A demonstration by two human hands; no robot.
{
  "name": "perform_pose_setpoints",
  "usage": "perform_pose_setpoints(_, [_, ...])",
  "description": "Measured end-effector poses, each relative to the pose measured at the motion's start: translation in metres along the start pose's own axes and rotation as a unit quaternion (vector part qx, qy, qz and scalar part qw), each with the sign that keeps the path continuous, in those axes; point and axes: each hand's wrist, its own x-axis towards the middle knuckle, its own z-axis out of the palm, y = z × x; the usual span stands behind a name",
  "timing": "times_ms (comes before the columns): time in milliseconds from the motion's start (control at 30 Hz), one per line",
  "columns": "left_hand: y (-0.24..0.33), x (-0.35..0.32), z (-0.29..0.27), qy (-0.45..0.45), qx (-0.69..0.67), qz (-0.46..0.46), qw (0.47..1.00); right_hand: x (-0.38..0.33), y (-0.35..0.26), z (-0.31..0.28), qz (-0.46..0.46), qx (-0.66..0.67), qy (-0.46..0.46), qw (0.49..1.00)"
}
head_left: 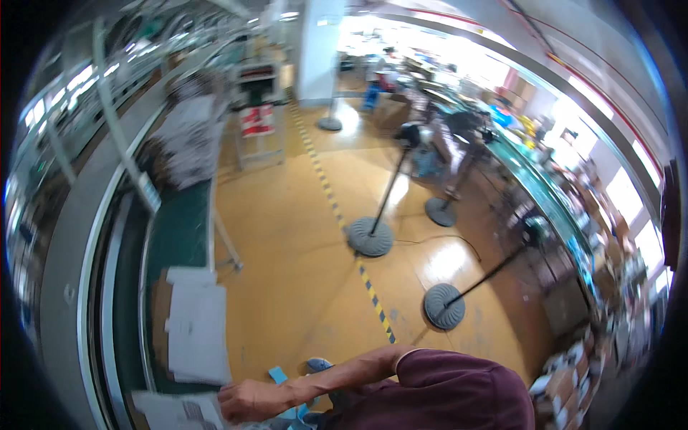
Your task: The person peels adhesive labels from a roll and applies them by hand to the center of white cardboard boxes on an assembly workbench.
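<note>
My right arm, in a maroon sleeve, reaches across to the lower left. My right hand (pixel 252 401) is closed at the right edge of a white flat cardboard sheet (pixel 168 411), its fingers curled and partly hidden. Just beyond it, a stack of white and brown flattened cardboard (pixel 197 333) lies on the green surface of a long bench (pixel 178 233). My left hand does not show.
Standing fans with round grey bases (pixel 370 237) occupy the orange floor, a cable trailing between them. A yellow-black striped line (pixel 331 193) runs along it. Farther off stand a wheeled rack (pixel 258 122), a pillar (pixel 319 57) and a cluttered green worktable (pixel 534 183). Blue scraps (pixel 277 374) lie near my shoe.
</note>
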Motion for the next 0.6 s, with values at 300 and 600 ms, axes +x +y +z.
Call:
perform_pose_setpoints(300, [0.153,-0.050,0.076,0.262,0.172,-0.260,0.913,0.034,0.031,0.053,0.065,0.033,-0.157,0.985])
perform_pose_setpoints(600, [0.147,-0.054,-0.009,0.449,-0.027,-0.224,0.865,0.114,0.077,0.211,0.023,0.022,-0.300,0.953])
